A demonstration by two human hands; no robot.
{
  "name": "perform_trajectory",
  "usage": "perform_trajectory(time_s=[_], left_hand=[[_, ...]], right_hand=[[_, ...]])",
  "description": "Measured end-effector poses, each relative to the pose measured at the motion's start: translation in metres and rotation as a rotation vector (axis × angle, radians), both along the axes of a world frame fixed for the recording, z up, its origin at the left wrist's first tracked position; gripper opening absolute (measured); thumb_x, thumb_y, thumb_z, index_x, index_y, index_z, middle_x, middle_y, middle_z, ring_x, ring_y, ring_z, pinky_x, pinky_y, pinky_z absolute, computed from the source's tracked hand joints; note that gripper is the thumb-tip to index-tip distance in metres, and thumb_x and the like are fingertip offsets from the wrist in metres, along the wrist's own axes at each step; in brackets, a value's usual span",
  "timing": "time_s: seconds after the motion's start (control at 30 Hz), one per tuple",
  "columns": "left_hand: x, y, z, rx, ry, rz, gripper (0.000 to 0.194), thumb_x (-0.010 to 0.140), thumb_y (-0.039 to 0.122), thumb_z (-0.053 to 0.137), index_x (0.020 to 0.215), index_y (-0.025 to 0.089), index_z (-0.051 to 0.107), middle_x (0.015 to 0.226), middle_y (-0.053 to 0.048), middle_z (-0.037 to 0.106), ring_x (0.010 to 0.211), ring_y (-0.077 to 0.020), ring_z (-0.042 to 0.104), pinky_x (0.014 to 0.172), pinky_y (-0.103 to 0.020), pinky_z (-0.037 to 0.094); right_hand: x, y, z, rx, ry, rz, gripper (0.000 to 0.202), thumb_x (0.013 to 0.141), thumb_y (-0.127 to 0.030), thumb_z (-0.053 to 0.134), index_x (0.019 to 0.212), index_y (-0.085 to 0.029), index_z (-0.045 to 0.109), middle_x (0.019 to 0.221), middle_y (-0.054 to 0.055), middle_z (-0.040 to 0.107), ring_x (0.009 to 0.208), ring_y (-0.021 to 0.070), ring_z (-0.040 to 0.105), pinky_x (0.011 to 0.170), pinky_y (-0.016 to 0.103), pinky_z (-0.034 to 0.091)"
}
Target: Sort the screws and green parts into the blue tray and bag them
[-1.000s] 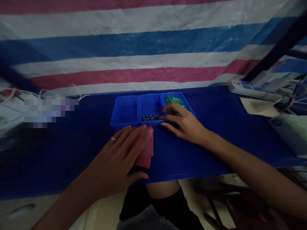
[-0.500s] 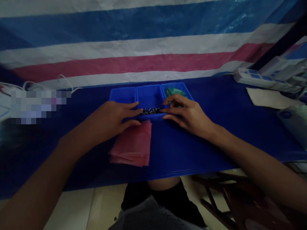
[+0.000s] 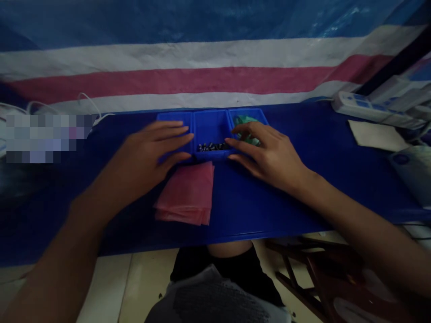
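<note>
Three blue bins stand side by side on the blue table. Several small dark and silvery pieces (image 3: 211,146), too small to name, lie along the front of the middle bin (image 3: 210,125). My left hand (image 3: 151,146) is over the left bin (image 3: 175,116), its fingers apart and nothing in them. Over the front of the right bin (image 3: 261,114) is my right hand (image 3: 269,152), fingers spread and curved, the index fingertip close to the small pieces. Green plastic bags (image 3: 243,120) show behind it in that bin. A stack of pink plastic bags (image 3: 186,195) lies in front of the bins.
A striped sheet (image 3: 202,80) hangs behind the table (image 3: 269,215). On the right are a white power strip (image 3: 363,107), a pale sheet of paper (image 3: 377,134) and a plastic packet (image 3: 412,170). White cables (image 3: 89,98) and a blurred-out item lie left. A dark wooden chair (image 3: 323,278) stands below right.
My left hand has drawn back to the left from the middle bin and its fingers have opened. My right hand has moved slightly right, away from the small pieces. The view has tilted down.
</note>
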State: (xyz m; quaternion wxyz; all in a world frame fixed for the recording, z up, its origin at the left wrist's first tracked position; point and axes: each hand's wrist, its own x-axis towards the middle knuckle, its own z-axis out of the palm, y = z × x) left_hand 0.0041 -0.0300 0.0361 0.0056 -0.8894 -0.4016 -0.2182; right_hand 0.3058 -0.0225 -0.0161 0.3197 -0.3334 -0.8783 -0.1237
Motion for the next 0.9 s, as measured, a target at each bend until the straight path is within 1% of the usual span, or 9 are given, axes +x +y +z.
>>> perform_trajectory(time_s=[0.07, 0.1, 0.2, 0.3, 0.4, 0.5, 0.63, 0.77, 0.9], left_hand=[[-0.010, -0.030, 0.004, 0.043, -0.161, 0.260, 0.042, 0.113, 0.051, 0.051, 0.116, 0.023, 0.081, 0.119, -0.003, 0.083, 0.111, -0.0229, 0.077, 0.100, -0.034, 0.056], [-0.015, -0.044, 0.002, -0.007, -0.218, 0.398, 0.044, 0.111, 0.056, 0.051, 0.108, 0.025, 0.081, 0.106, -0.001, 0.084, 0.097, -0.0224, 0.078, 0.089, -0.033, 0.056], [-0.019, -0.068, -0.015, -0.336, -0.192, 0.586, 0.062, 0.105, 0.071, 0.037, 0.087, 0.025, 0.074, 0.086, -0.005, 0.079, 0.080, -0.0277, 0.074, 0.072, -0.038, 0.052], [-0.008, -0.073, -0.033, -0.494, -0.229, 0.571, 0.071, 0.100, 0.082, 0.026, 0.069, 0.026, 0.057, 0.074, -0.006, 0.069, 0.074, -0.0286, 0.067, 0.073, -0.043, 0.051], [0.006, -0.076, -0.036, -0.568, -0.362, 0.516, 0.072, 0.099, 0.088, 0.029, 0.076, 0.026, 0.057, 0.075, -0.004, 0.066, 0.076, -0.0264, 0.064, 0.073, -0.040, 0.053], [0.011, -0.084, -0.033, -0.659, -0.506, 0.454, 0.066, 0.099, 0.087, 0.041, 0.086, 0.025, 0.060, 0.080, -0.001, 0.064, 0.076, -0.0227, 0.061, 0.068, -0.034, 0.053], [0.006, -0.087, -0.035, -0.633, -0.672, 0.420, 0.053, 0.100, 0.075, 0.053, 0.098, 0.024, 0.066, 0.087, -0.001, 0.067, 0.079, -0.0198, 0.062, 0.071, -0.029, 0.052], [0.001, -0.086, -0.041, -0.577, -0.637, 0.475, 0.045, 0.092, 0.066, 0.061, 0.103, 0.023, 0.072, 0.097, -0.004, 0.075, 0.084, -0.0227, 0.068, 0.069, -0.030, 0.055], [-0.002, -0.085, -0.039, -0.572, -0.594, 0.490, 0.053, 0.090, 0.071, 0.062, 0.108, 0.023, 0.075, 0.117, -0.008, 0.079, 0.105, -0.0288, 0.074, 0.082, -0.034, 0.062]], right_hand=[[-0.013, -0.032, 0.016, 0.037, 0.031, -0.039, 0.030, 0.111, -0.035, 0.063, 0.125, -0.013, 0.079, 0.124, 0.021, 0.078, 0.107, 0.0320, 0.078, 0.091, 0.051, 0.067], [-0.022, -0.049, 0.023, -0.037, 0.092, -0.052, 0.031, 0.112, -0.035, 0.061, 0.126, -0.012, 0.077, 0.125, 0.021, 0.078, 0.108, 0.0298, 0.078, 0.091, 0.046, 0.068], [-0.051, -0.092, 0.031, -0.295, 0.052, -0.041, 0.061, 0.110, -0.063, 0.055, 0.141, -0.012, 0.066, 0.143, 0.028, 0.069, 0.091, 0.0315, 0.081, 0.055, 0.041, 0.066], [-0.072, -0.107, 0.019, -0.498, -0.034, -0.042, 0.053, 0.104, -0.047, 0.072, 0.145, -0.015, 0.059, 0.158, 0.033, 0.057, 0.083, 0.0317, 0.081, 0.052, 0.043, 0.066], [-0.074, -0.103, -0.002, -0.610, 0.105, 0.004, 0.047, 0.103, -0.025, 0.072, 0.146, -0.019, 0.052, 0.159, 0.027, 0.054, 0.115, 0.0353, 0.079, 0.080, 0.050, 0.072], [-0.069, -0.095, -0.021, -0.656, 0.373, 0.098, 0.042, 0.099, -0.020, 0.077, 0.131, -0.024, 0.050, 0.154, 0.018, 0.055, 0.142, 0.0313, 0.064, 0.106, 0.048, 0.065], [-0.072, -0.089, -0.032, -0.739, 0.612, 0.131, 0.038, 0.091, -0.024, 0.082, 0.104, -0.027, 0.046, 0.135, 0.012, 0.061, 0.136, 0.0287, 0.064, 0.097, 0.041, 0.064], [-0.081, -0.087, -0.031, -0.829, 0.617, 0.136, 0.038, 0.089, -0.025, 0.080, 0.098, -0.027, 0.043, 0.134, 0.012, 0.060, 0.139, 0.0292, 0.060, 0.098, 0.042, 0.060], [-0.081, -0.088, -0.029, -0.836, 0.605, 0.128, 0.035, 0.089, -0.023, 0.078, 0.098, -0.027, 0.044, 0.134, 0.013, 0.059, 0.147, 0.0301, 0.054, 0.098, 0.042, 0.059]])
